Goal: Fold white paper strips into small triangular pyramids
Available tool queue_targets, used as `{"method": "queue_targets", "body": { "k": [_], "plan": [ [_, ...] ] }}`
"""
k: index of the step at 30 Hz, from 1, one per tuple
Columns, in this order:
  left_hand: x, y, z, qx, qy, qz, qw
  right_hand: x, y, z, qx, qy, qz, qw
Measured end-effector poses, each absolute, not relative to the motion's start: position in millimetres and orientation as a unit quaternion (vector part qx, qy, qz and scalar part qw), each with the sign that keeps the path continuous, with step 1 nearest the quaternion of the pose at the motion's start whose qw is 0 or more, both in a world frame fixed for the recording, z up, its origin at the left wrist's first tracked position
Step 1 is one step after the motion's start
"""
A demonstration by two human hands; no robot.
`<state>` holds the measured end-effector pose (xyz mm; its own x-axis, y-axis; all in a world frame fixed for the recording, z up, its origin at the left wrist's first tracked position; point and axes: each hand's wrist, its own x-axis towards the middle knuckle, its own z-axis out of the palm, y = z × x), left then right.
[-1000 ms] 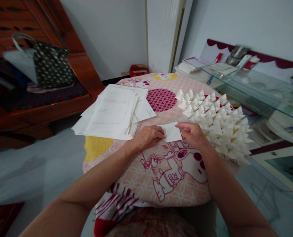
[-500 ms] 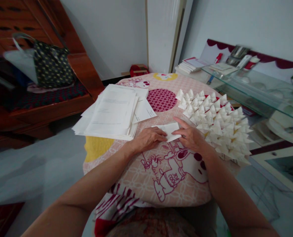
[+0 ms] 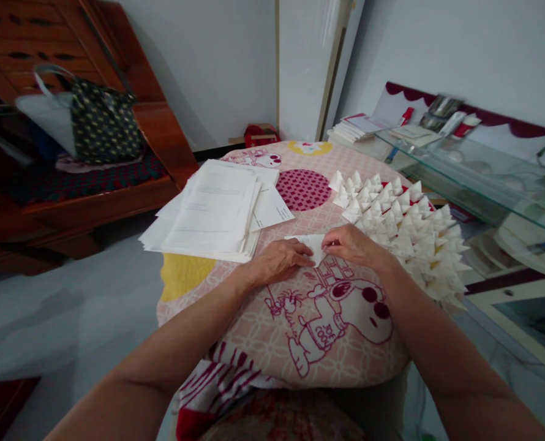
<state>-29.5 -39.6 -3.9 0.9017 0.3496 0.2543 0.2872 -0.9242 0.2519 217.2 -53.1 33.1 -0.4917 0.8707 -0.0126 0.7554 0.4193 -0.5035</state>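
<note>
A small folded sheet of paper [image 3: 316, 245] lies on the patterned tablecloth [image 3: 263, 331] between my two hands. My left hand [image 3: 285, 258] presses down on its left part, with the fingers curled together. At the paper's right end, my right hand [image 3: 351, 244] pinches the edge between thumb and fingers. The very tips are partly hidden. Close by on the right stand rows of folded white paper pieces [image 3: 408, 229] with pointed tops. To the left lies a pile of printed paper sheets [image 3: 212, 208], some sticking out unevenly.
At the right, a glass shelf [image 3: 474, 177] carries booklets [image 3: 357, 125] and metal containers [image 3: 442, 110]. A wooden bench [image 3: 153, 122] on the left holds a dark patterned bag [image 3: 102, 122]. The cloth's front edge hangs over my lap.
My right hand's fingers, spread out before, have closed into a pinch at the paper's right end. That end now looks folded in. My left hand stays nearly in place on the paper.
</note>
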Motion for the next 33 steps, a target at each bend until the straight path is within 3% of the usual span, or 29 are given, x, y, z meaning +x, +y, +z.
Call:
{"method": "queue_targets", "body": {
  "k": [15, 24, 33],
  "plan": [
    [-31.1, -39.5, -5.8, 0.965, 0.169, 0.155, 0.128, 193.9, -50.4, 12.0, -0.520, -0.809, 0.185, 0.202],
    [-33.1, -39.6, -1.6, 0.953, 0.197, 0.175, 0.149, 186.8, -47.0, 9.3, -0.552, -0.816, 0.110, 0.129],
    [-33.4, -37.6, -4.0, 0.953, 0.182, 0.183, 0.162, 186.0, -42.8, 6.5, -0.556, -0.811, 0.120, 0.139]
  ]
}}
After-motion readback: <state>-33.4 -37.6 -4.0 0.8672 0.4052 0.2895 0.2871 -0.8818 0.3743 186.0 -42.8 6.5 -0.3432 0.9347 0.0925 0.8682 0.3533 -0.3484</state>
